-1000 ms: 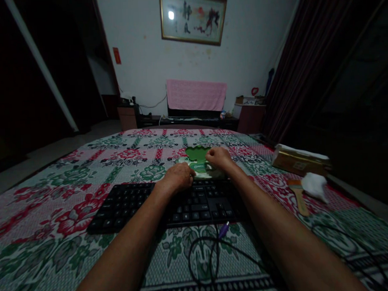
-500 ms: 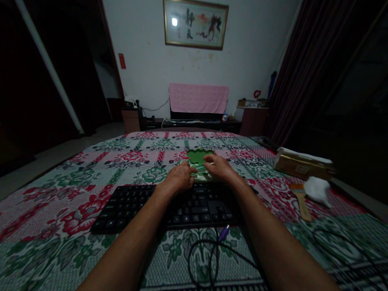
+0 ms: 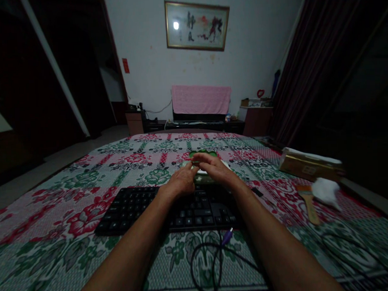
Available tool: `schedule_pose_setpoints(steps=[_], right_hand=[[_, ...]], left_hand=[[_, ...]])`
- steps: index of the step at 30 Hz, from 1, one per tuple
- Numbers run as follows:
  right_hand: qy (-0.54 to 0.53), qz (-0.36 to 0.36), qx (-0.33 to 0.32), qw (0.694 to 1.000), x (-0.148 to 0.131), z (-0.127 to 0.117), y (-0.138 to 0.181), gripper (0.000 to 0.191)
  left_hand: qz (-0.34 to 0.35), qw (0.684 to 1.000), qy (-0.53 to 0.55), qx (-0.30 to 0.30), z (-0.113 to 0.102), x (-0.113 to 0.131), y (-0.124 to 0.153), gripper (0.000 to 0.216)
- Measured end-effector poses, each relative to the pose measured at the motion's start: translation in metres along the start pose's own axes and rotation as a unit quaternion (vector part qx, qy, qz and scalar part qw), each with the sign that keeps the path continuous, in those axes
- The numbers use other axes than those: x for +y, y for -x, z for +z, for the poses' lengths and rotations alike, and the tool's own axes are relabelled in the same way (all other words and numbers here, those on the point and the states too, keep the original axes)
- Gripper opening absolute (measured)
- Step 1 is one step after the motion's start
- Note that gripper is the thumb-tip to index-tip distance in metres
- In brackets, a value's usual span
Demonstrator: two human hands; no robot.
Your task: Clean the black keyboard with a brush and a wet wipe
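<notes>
A green and white packet (image 3: 203,154) lies on the flowered bedspread (image 3: 87,200) just beyond a black keyboard (image 3: 135,207). My left hand (image 3: 179,183) is curled with its fingers on the packet's near left edge. My right hand (image 3: 214,167) rests on top of the packet, its fingers bent and pinching at the packet's top beside the left fingertips. Both hands cover most of the packet. Both forearms stretch over the keyboard.
The keyboard's black cable with a purple plug (image 3: 227,237) coils near me. At the right lie a tan box (image 3: 309,167), a brush with a wooden handle (image 3: 309,201) and a white wad (image 3: 326,192). Beyond the bed stand a low cabinet and a pink cloth (image 3: 201,99).
My right hand has moved left onto the packet and its fingers have met the left hand's fingertips. The view has tilted down slightly, and the packet's green flap now looks lower.
</notes>
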State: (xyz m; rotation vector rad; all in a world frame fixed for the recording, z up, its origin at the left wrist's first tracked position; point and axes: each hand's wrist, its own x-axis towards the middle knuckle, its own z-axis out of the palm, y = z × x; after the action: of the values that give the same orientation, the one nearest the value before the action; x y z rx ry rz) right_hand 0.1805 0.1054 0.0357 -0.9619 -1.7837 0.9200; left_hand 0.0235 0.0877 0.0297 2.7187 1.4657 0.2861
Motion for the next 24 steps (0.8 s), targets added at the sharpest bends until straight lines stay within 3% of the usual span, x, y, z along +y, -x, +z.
schedule_pose_setpoints(steps=[2,4,8,12,16,24], right_hand=[[-0.017,0.014,-0.001,1.000,0.000,-0.002,0.000,0.040],[0.014,0.029,0.041,0.999,0.004,-0.007,0.000,0.040],[0.229,0.050,0.131,0.963,0.013,-0.017,-0.001,0.035],[0.423,0.063,0.063,0.902,0.013,-0.013,0.003,0.031],[0.505,0.117,0.007,0.855,0.005,-0.004,0.008,0.030],[0.531,0.178,-0.026,0.828,-0.002,0.001,-0.003,0.028]], left_hand=[[-0.012,1.000,0.006,0.003,0.000,0.000,-0.001,0.059],[-0.026,1.000,0.006,0.004,0.001,0.000,-0.003,0.051],[-0.042,0.999,-0.010,0.007,0.002,-0.002,-0.005,0.042],[-0.048,0.998,-0.030,0.004,0.002,-0.001,-0.004,0.038],[-0.048,0.998,-0.033,-0.002,0.000,0.000,-0.002,0.034],[-0.049,0.998,-0.036,-0.006,-0.001,-0.003,-0.003,0.032]])
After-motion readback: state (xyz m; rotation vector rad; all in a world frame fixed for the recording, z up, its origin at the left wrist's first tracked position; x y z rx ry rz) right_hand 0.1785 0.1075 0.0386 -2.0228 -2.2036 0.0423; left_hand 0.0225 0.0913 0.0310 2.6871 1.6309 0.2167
